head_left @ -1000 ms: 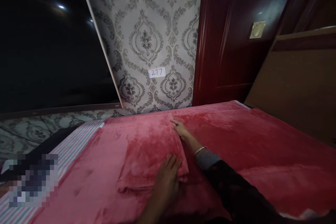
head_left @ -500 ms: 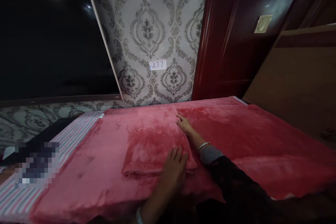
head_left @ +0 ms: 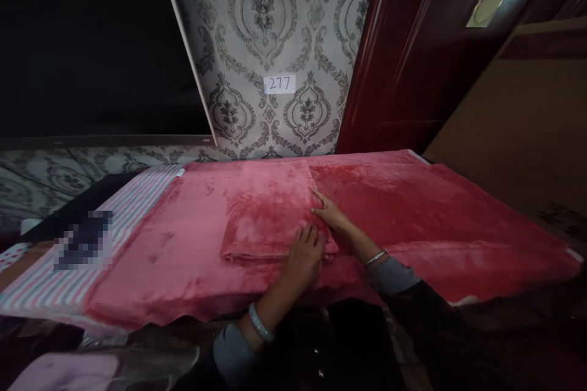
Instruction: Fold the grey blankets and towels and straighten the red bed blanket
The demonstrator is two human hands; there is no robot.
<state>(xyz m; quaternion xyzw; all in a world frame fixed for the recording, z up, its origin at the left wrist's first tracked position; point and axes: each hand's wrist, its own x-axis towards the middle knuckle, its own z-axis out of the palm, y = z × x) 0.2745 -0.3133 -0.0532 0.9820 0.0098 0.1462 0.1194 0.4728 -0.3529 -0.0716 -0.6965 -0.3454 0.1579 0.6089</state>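
Note:
A red-pink plush cloth (head_left: 266, 220), folded into a thick rectangle, lies on a larger pink plush cover (head_left: 183, 256). My left hand (head_left: 306, 253) rests on the front right part of the folded cloth, its fingers laid on the pile and slightly bent. At the cloth's right edge is my right hand (head_left: 331, 212), with index finger and thumb apart and touching the fabric. The undersides of the fingers are hidden on both hands.
A striped cloth (head_left: 123, 214) shows at the left, with a blurred-out dark item (head_left: 85, 243) on it. Behind are a large black screen (head_left: 92, 55), patterned wallpaper with a paper label (head_left: 279, 84) reading 277, and a dark red wood panel (head_left: 403, 61). A brown board (head_left: 518, 122) stands at the right.
The view has tilted down and shows more of the front edge. My right hand has slid slightly toward me along the cloth's edge. My left fingers are more bent than before.

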